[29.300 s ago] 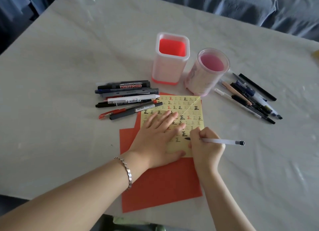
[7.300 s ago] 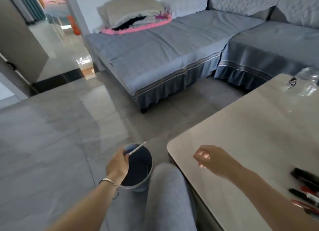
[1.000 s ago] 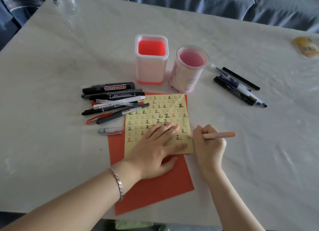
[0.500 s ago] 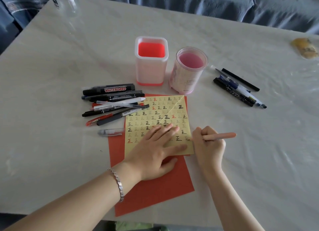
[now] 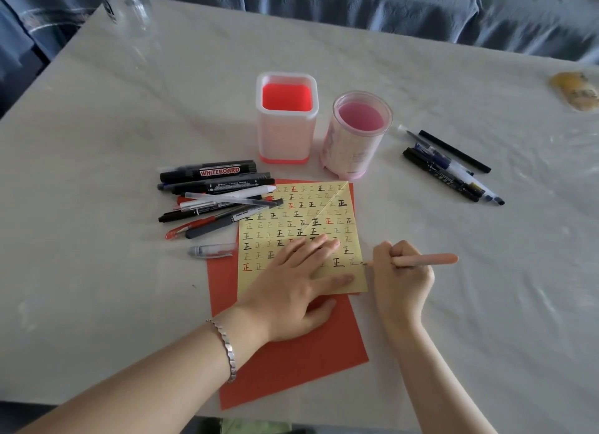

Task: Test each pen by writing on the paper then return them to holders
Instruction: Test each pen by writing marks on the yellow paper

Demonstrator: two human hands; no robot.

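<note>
A yellow paper [image 5: 291,219] full of small written marks lies on a red sheet [image 5: 291,365]. My left hand [image 5: 291,284] presses flat on the yellow paper. My right hand [image 5: 400,278] grips a peach-coloured pen [image 5: 428,259], its tip at the paper's right edge. Behind the paper stand a square holder [image 5: 287,142] with a red bottom and a round pink holder [image 5: 355,148]; no pens show in either. A heap of several pens and markers [image 5: 220,197] lies to the left, and a smaller group of pens [image 5: 453,171] lies to the right.
A loose clear pen cap [image 5: 212,250] lies left of the red sheet. A clear glass bottle [image 5: 128,5] stands at the table's far left corner. A yellow object [image 5: 575,90] sits at the far right edge. A grey-blue sofa runs behind the table.
Since 7.3 s ago my view came back from the bin on the floor to the table. Over the last second both hands stay put, and the pen tip shifts only slightly at the paper's edge.
</note>
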